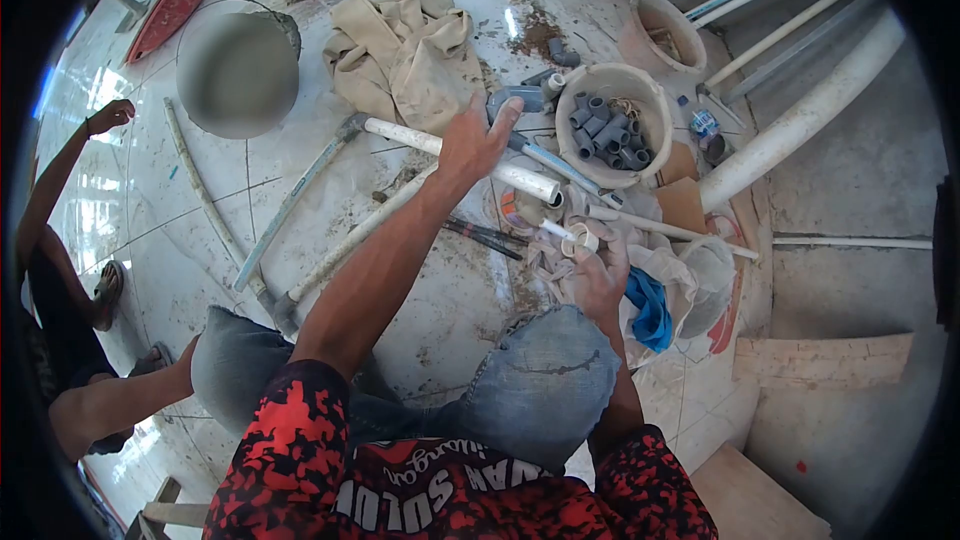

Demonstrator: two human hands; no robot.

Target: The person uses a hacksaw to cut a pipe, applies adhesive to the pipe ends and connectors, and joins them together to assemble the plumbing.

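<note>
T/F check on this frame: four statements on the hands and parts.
1. The left hand reaches out, fingers spread, to a grey fitting. True.
2. The bucket holds grey pipe fittings. True.
3. The right hand is empty. False: its fingers hold a white ring.
4. The blue cloth lies in the bucket. False: it lies on the floor beside the right hand.

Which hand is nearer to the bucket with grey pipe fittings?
Left. The left hand is just left of the bucket; the right hand is farther, near the person's knee, holding a white ring.
</note>
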